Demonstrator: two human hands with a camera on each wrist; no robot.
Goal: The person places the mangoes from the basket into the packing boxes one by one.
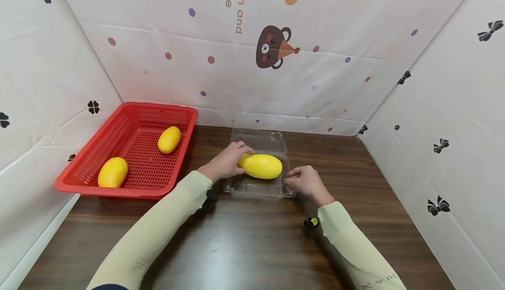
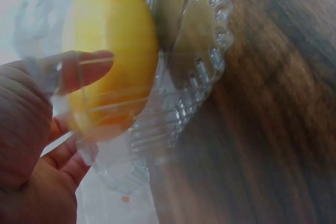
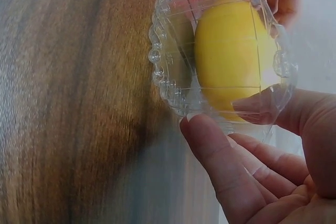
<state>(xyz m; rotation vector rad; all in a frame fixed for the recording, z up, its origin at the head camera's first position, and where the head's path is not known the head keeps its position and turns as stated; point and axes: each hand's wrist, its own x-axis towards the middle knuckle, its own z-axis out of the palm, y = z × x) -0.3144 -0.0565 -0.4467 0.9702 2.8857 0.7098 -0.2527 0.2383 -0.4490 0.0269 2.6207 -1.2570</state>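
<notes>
A yellow mango (image 1: 261,166) lies lengthwise across a clear plastic clamshell box (image 1: 252,190), whose lid (image 1: 258,140) is folded back towards the wall. At the mango's left end, my left hand (image 1: 229,162) holds it between thumb and fingers. The left wrist view has that thumb (image 2: 89,69) behind see-through plastic, over the mango (image 2: 113,30). My right hand (image 1: 305,181) pinches the right edge of the box. Seen from the right wrist, the index fingertip (image 3: 202,132) touches the rim and the thumb (image 3: 257,106) shows through the clear wall.
A red plastic basket (image 1: 183,149) stands on the left of the brown wooden table (image 1: 236,241). Two more yellow mangoes, one at the back (image 1: 169,140) and one nearer (image 1: 113,172), lie in it. Printed white sheeting (image 1: 236,84) walls the table at back and sides.
</notes>
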